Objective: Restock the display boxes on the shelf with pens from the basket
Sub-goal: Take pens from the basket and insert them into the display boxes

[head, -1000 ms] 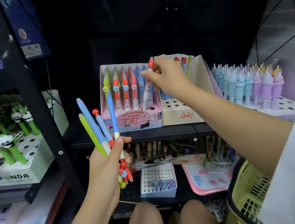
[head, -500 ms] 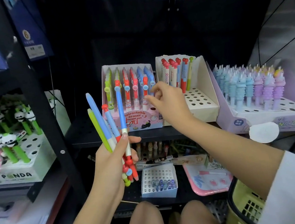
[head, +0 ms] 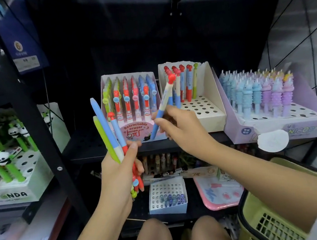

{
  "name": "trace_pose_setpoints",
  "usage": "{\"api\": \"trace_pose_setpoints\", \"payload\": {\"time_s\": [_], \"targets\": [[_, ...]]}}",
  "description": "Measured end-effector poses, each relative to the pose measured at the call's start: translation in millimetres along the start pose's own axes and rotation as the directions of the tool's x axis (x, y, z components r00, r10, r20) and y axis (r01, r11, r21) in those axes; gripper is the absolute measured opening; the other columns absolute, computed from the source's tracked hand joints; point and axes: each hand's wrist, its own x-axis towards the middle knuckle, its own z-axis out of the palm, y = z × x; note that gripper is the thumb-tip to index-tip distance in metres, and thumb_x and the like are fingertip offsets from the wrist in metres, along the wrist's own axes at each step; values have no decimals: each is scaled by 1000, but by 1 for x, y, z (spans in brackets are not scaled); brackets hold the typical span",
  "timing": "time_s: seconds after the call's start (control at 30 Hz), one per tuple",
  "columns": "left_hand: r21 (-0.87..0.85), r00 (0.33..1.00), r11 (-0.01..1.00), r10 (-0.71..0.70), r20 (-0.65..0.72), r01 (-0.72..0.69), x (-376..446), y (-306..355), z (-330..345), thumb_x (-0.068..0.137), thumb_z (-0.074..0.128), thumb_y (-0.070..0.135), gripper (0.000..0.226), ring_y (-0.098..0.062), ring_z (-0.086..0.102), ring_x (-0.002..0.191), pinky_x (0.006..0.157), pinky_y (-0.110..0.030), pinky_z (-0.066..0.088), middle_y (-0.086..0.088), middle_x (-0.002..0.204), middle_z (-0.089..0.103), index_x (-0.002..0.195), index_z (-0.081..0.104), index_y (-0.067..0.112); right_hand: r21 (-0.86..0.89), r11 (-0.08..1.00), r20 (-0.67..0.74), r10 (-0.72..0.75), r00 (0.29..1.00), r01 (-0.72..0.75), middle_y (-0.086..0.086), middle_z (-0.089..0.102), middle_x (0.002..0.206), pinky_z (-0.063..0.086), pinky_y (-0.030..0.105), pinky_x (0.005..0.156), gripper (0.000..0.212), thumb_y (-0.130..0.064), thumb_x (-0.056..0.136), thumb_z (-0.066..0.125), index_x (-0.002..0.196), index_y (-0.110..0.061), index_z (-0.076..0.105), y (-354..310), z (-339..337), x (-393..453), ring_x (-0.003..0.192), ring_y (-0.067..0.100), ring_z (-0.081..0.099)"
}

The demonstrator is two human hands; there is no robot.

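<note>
Right hand (head: 182, 131) pinching blue pen (head: 162, 107), red cap up-right

The left hand (head: 118, 173) covered the middle of its bundle of pens (head: 107, 131), so how many it held could not be counted. The right hand (head: 182, 131) hid the lower barrel of the blue pen (head: 162, 107) it pinched. The green basket (head: 263, 216) ran off the bottom right corner, its contents hidden behind the forearm. The pink box (head: 132, 107) carried a price mark too blurred to read. The panda box (head: 12, 176) was cut by the left edge. Stock on the lower shelf (head: 159, 165) was dim and blurred.
</note>
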Motion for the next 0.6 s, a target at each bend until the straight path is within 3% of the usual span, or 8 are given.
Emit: {"api": "trace_pose_setpoints", "payload": {"time_s": [0.1,0.27,0.5,0.6], "targets": [[39,1000,999,-9,1,9,2,-3,10,87,61,29,6,-10,45,37,31,-24,39,-1,43,49,87,64,24,293,929,100,206,973,-227,-9,54,60,44,16,47,15,-21,95,51,85,-13,59,-1,5,-9,49,1,49],[77,996,996,-53,69,48,-2,-9,25,88,60,29,26,-12,34,33,31,-17,31,-3,40,44,64,70,24,372,885,114,257,960,-281,-12,54,51,40,14,45,21,-21,95,52,92,-3,62,6,4,-13,45,1,45],[104,990,991,-99,97,88,1,-11,32,89,58,34,27,-12,32,33,32,-22,33,-1,40,43,73,74,20,344,915,-48,241,969,-210,-6,59,68,47,14,51,18,-17,96,48,79,-17,56,11,-22,8,53,-2,55],[127,989,989,-95,113,81,5,-10,34,90,54,38,28,-11,33,32,33,-24,35,-3,42,45,82,71,17,264,954,-293,222,930,-145,-3,60,72,51,15,54,18,-16,97,44,80,-21,50,19,-48,29,56,0,60]]}}
